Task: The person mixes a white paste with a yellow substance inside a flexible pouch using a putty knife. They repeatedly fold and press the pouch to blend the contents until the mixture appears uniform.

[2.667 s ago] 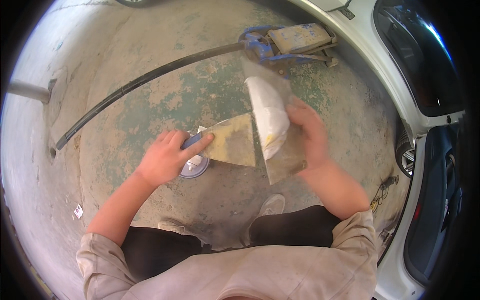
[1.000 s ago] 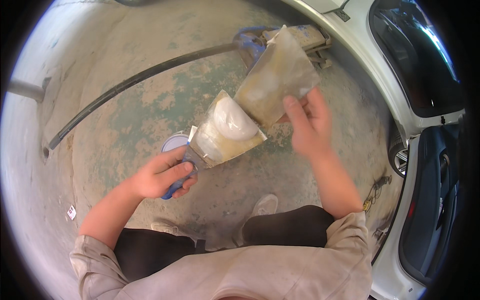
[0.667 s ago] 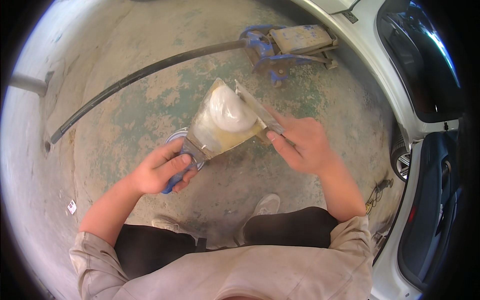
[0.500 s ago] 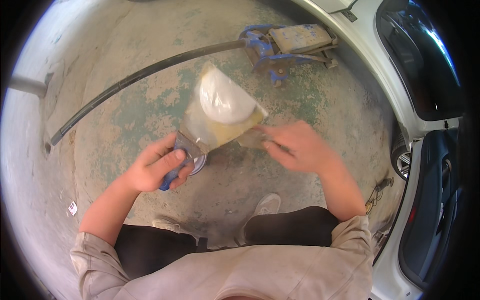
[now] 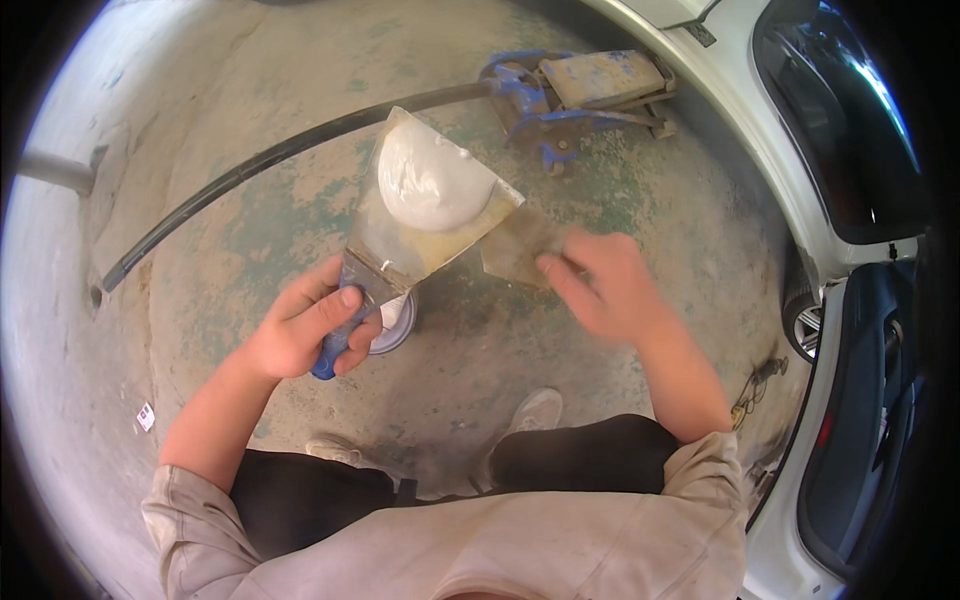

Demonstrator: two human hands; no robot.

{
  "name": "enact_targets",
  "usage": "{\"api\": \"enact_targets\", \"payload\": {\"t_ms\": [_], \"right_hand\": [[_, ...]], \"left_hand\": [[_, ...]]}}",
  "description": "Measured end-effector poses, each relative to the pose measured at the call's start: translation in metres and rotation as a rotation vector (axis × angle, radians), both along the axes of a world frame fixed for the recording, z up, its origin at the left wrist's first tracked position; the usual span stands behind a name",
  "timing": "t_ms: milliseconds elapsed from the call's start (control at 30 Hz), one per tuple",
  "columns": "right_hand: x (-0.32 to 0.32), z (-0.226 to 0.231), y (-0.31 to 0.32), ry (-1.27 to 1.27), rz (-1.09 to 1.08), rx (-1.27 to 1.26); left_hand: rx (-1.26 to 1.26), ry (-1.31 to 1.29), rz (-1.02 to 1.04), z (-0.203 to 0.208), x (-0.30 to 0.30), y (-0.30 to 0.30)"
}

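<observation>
Wide scraper (image 5: 445,250) juts ahead-right of left hand (image 5: 312,325), which is clamped round its blue handle (image 5: 326,362) — best hold; likely light, stiff, front-heavy. White paste (image 5: 432,180) aboard looks soft, slippery. Right hand (image 5: 610,285) pinches a blurred thin plate (image 5: 512,250) to its left — probably bendy.

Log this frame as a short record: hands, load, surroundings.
Left hand: grips blue-handled scraper, blade pointing away from the body
Right hand: pinches thin flat plate, motion-blurred
Load: white paste, mounded on the scraper blade
Plate vs scraper: close by its right-hand edge; contact unclear
Floor: round tub, partly hidden by scraper; blue floor jack with long black handle
Right side: white car, partly in view
</observation>
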State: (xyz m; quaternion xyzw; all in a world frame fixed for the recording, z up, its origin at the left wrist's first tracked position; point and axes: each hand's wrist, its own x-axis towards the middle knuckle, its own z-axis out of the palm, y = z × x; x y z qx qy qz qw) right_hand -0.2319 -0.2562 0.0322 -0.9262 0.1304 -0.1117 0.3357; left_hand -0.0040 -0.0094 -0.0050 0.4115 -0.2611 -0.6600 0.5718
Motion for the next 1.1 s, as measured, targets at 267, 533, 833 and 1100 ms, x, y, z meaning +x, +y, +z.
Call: {"api": "enact_targets", "payload": {"t_ms": [267, 533, 833, 1100], "right_hand": [[0.01, -0.004, -0.003, -0.436, -0.236, 0.384], [0.005, 0.004, 0.008, -0.515, 0.034, -0.075], [0.014, -0.025, -0.011, -0.279, -0.25, 0.808], [0.039, -0.015, 0.013, -0.399, 0.241, 1.8]], "left_hand": [[0.032, 0.123, -0.263, 0.001, -0.009, 0.002], [-0.025, 0.01, -0.108, -0.002, -0.01, -0.001], [-0.079, 0.148, -0.13, 0.014, 0.0, 0.001], [-0.035, 0.324, -0.447, 0.011, -0.03, -0.013]]}}
